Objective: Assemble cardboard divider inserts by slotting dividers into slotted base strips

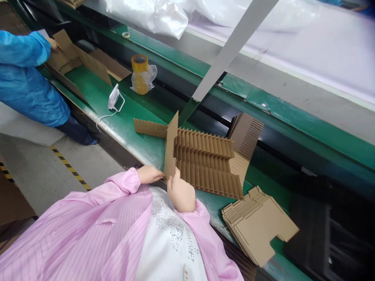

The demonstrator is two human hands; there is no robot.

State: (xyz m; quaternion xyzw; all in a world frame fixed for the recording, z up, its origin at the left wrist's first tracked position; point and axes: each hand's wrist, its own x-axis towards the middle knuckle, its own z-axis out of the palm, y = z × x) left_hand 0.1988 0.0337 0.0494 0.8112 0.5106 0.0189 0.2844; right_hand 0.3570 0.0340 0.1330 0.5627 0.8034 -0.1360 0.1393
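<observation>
Over the green conveyor belt (88, 91), a slotted cardboard partition grid (205, 164) lay right at the near edge! The left hand (149, 174) and right hand (180, 191) came together, pinching an upright cardboard divider (170, 144) set in the grid, just beside a stack of die-cut cardboard sheets (258, 226).

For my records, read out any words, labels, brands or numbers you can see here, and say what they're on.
No word, brand or number can be read in this view.
White desk fan: no legible label.
Clear tape roll: no legible print.
Cardboard dividers: no visible print.
White top: a small red mark near its lower edge, too small and blurred to read.
</observation>
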